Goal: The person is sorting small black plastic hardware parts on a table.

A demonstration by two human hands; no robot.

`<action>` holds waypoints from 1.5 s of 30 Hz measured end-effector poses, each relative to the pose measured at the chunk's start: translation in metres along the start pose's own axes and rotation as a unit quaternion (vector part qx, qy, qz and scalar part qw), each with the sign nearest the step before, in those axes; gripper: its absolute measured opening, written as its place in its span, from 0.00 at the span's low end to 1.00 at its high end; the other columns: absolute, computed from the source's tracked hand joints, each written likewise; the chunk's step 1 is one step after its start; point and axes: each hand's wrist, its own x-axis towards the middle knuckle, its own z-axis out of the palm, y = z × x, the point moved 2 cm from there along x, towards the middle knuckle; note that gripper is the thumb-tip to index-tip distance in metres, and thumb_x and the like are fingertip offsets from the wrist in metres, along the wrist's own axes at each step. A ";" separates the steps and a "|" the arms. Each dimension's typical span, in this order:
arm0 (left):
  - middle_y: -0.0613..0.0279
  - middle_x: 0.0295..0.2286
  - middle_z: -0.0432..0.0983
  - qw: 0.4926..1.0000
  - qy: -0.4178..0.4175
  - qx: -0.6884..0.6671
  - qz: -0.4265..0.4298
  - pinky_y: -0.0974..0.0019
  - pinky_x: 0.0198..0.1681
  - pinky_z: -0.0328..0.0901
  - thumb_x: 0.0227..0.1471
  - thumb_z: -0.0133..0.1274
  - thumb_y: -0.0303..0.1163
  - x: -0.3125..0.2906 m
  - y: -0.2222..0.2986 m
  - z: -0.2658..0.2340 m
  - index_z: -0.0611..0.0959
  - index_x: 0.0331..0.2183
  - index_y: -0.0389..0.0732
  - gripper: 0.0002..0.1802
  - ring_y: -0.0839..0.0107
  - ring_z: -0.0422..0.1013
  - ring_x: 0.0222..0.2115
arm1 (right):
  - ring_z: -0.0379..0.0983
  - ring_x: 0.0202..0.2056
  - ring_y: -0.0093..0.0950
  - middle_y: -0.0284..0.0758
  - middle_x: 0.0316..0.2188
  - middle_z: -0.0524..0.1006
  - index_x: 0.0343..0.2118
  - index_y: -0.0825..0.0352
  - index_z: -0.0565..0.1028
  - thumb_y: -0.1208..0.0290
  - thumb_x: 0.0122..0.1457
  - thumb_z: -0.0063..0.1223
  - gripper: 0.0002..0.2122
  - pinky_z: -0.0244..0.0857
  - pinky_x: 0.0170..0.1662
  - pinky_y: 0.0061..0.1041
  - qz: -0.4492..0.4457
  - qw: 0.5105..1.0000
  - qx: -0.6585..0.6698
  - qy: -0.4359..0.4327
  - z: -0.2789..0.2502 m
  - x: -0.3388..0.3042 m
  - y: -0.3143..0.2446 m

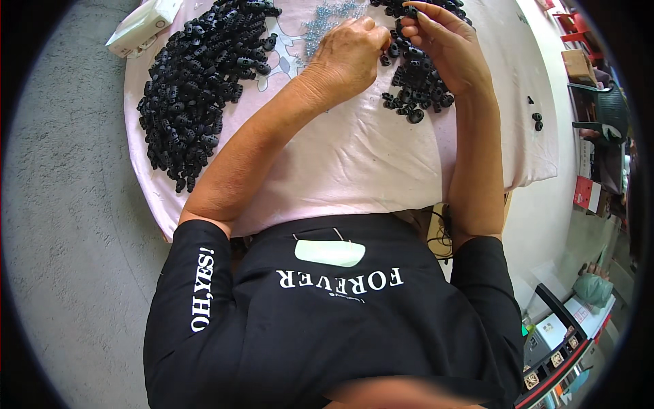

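Observation:
My left hand (pixel 351 54) is closed, knuckles up, at the right edge of a pile of small shiny metal springs (pixel 315 33). Whatever its fingertips hold is hidden or too small to name. Raised over the right-hand heap of black plastic pieces (pixel 417 75), my right hand (pixel 449 51) pinches a small black plastic piece (pixel 410 11) between thumb and finger. To the left spreads a larger heap of black cord locks (pixel 197 88), short barrel shapes with holes.
A pale pink patterned cloth (pixel 354 157) covers the table. At its far left is a white box (pixel 143 27). A few loose black pieces (pixel 537 121) lie near the right edge. Boxes and a dark chair (pixel 603 109) stand beyond on the right.

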 end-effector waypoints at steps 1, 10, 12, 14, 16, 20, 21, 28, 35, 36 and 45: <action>0.51 0.36 0.78 1.000 -0.001 0.000 0.000 0.54 0.49 0.70 0.52 0.53 0.21 0.002 -0.001 -0.001 0.84 0.35 0.39 0.08 0.51 0.76 0.42 | 0.80 0.32 0.24 0.36 0.33 0.81 0.48 0.70 0.77 0.76 0.69 0.50 0.09 0.76 0.38 0.21 0.008 1.000 0.016 -0.012 0.001 0.000 0.000; 0.53 0.37 0.79 0.999 0.005 -0.037 0.013 0.53 0.50 0.69 0.53 0.55 0.24 0.005 -0.018 -0.013 0.84 0.36 0.40 0.07 0.52 0.76 0.42 | 0.80 0.31 0.24 0.37 0.34 0.82 0.48 0.71 0.77 0.74 0.70 0.49 0.09 0.76 0.38 0.22 0.012 0.999 0.039 -0.013 0.001 0.000 0.002; 0.54 0.37 0.79 0.996 -0.083 -0.012 -0.004 0.53 0.51 0.69 0.54 0.56 0.25 0.005 -0.019 -0.013 0.85 0.36 0.41 0.07 0.53 0.75 0.43 | 0.79 0.31 0.24 0.37 0.33 0.82 0.47 0.71 0.78 0.75 0.69 0.50 0.09 0.75 0.37 0.21 0.013 0.999 0.041 -0.010 0.002 0.000 0.002; 0.54 0.37 0.79 0.996 -0.092 0.003 0.004 0.53 0.51 0.68 0.54 0.57 0.25 0.003 -0.014 -0.015 0.84 0.36 0.41 0.06 0.53 0.75 0.43 | 0.79 0.31 0.24 0.36 0.33 0.82 0.47 0.71 0.78 0.75 0.69 0.51 0.09 0.75 0.37 0.20 0.013 0.999 0.043 -0.006 0.003 -0.001 0.000; 0.54 0.38 0.79 0.995 -0.102 0.018 0.011 0.52 0.52 0.68 0.54 0.57 0.26 0.002 -0.012 -0.016 0.84 0.36 0.41 0.06 0.53 0.75 0.44 | 0.78 0.30 0.22 0.35 0.32 0.81 0.47 0.71 0.78 0.75 0.68 0.53 0.09 0.74 0.36 0.19 0.009 1.000 0.005 -0.017 0.006 -0.002 -0.001; 0.53 0.38 0.79 0.994 -0.107 0.027 0.024 0.52 0.52 0.68 0.54 0.58 0.27 0.002 -0.010 -0.011 0.83 0.35 0.40 0.05 0.53 0.75 0.45 | 0.77 0.29 0.21 0.34 0.32 0.81 0.48 0.71 0.78 0.76 0.67 0.55 0.09 0.73 0.36 0.18 0.002 0.999 -0.031 -0.020 0.008 -0.003 0.001; 0.53 0.37 0.79 0.995 -0.091 0.023 0.031 0.52 0.51 0.69 0.54 0.57 0.27 0.003 -0.011 -0.011 0.82 0.35 0.39 0.05 0.52 0.75 0.44 | 0.78 0.30 0.21 0.34 0.32 0.81 0.48 0.71 0.78 0.76 0.67 0.55 0.09 0.73 0.36 0.18 -0.001 0.999 -0.020 -0.035 0.007 -0.003 0.003; 0.55 0.26 0.80 0.979 0.015 -0.198 -0.037 0.66 0.33 0.71 0.57 0.56 0.24 0.015 -0.009 -0.047 0.80 0.35 0.32 0.05 0.71 0.76 0.28 | 0.79 0.32 0.22 0.34 0.33 0.82 0.49 0.71 0.78 0.75 0.68 0.53 0.10 0.75 0.36 0.18 0.008 0.999 -0.019 -0.032 0.009 -0.004 0.001; 0.54 0.26 0.80 0.958 0.024 -0.273 -0.083 0.64 0.32 0.71 0.54 0.57 0.21 0.018 -0.005 -0.053 0.79 0.34 0.33 0.04 0.69 0.77 0.27 | 0.79 0.30 0.21 0.35 0.33 0.82 0.48 0.71 0.78 0.75 0.68 0.54 0.10 0.76 0.37 0.19 0.026 0.998 -0.006 -0.063 0.008 -0.002 0.007; 0.54 0.26 0.80 0.958 0.024 -0.273 -0.083 0.64 0.32 0.71 0.54 0.57 0.21 0.018 -0.005 -0.053 0.79 0.34 0.33 0.04 0.69 0.77 0.27 | 0.79 0.33 0.20 0.35 0.36 0.82 0.51 0.71 0.78 0.75 0.68 0.52 0.11 0.75 0.40 0.18 0.018 0.996 -0.056 -0.069 0.002 0.002 0.009; 0.56 0.26 0.79 0.958 0.040 -0.273 -0.083 0.67 0.34 0.71 0.55 0.56 0.20 0.018 -0.004 -0.051 0.80 0.34 0.34 0.03 0.72 0.76 0.28 | 0.79 0.37 0.18 0.34 0.38 0.83 0.54 0.70 0.77 0.74 0.70 0.51 0.13 0.75 0.44 0.18 0.002 0.989 -0.133 -0.066 0.003 0.003 0.011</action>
